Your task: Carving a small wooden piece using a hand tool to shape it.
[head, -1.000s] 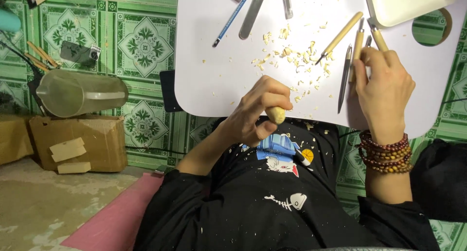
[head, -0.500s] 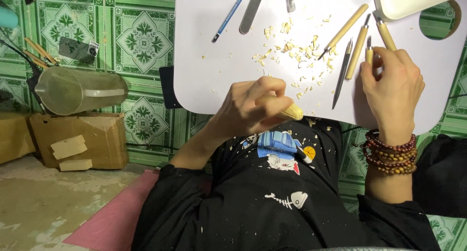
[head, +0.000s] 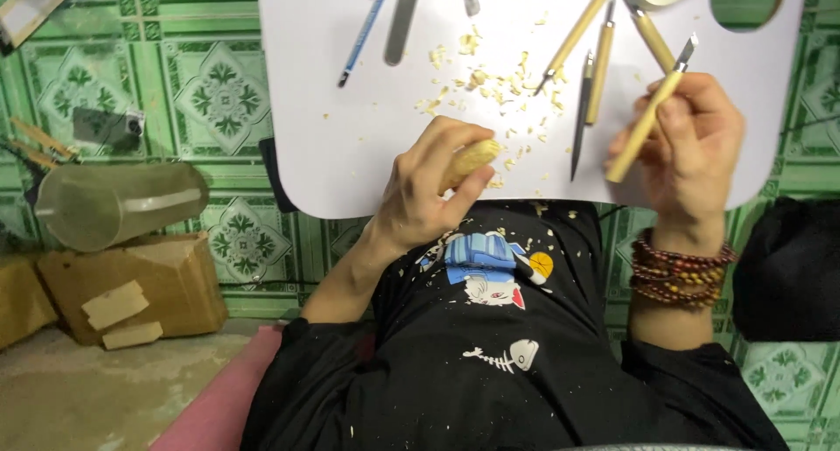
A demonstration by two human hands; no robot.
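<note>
The small wooden piece [head: 468, 160] sits pinched in the left hand [head: 429, 188], fingers curled round it at the near edge of the white board [head: 332, 153], right over the lap. The right hand [head: 691, 145] is closed around a wood-handled carving tool [head: 649, 118], blade tip pointing to the far side, held up off the board and well apart from the wood.

Risk as I see it – the piece is tiny and the fingertips wrap most of it, so a slip of the blade could land on a finger.

Around it: wood shavings [head: 490, 88] scattered over the middle of the board, more carving tools [head: 588, 75] lying just left of the right hand, a blue pencil [head: 366, 33] far left. On the floor to the left – a plastic jug [head: 118, 204] and a cardboard box [head: 131, 289].
</note>
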